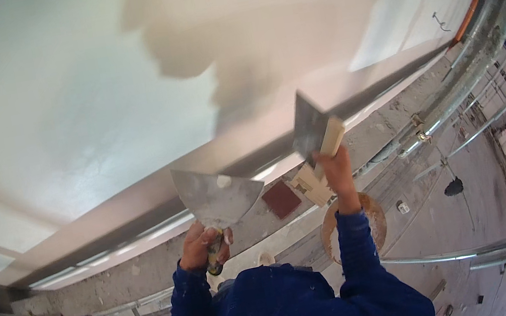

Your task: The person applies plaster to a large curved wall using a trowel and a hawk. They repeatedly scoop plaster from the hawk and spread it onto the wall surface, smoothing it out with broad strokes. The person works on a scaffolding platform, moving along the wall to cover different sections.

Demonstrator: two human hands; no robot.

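Observation:
My left hand (204,246) is closed around the handle of a wide metal putty knife (215,194), its broad blade raised and carrying a small pale blob. My right hand (337,171) grips a flat steel trowel (306,122) with a pale wooden handle, held higher and to the right of the knife, the blade tilted. Both tools are in front of a smooth white wall (71,108) with shaded, darker patches; whether either touches it I cannot tell.
Below the wall, a dusty ledge holds a reddish square pad (281,201) and light wooden pieces (309,182). A round brown container (333,231) is behind my right forearm. Metal scaffold tubes (495,248) run along both sides, and a dark lump (453,187) lies lower right.

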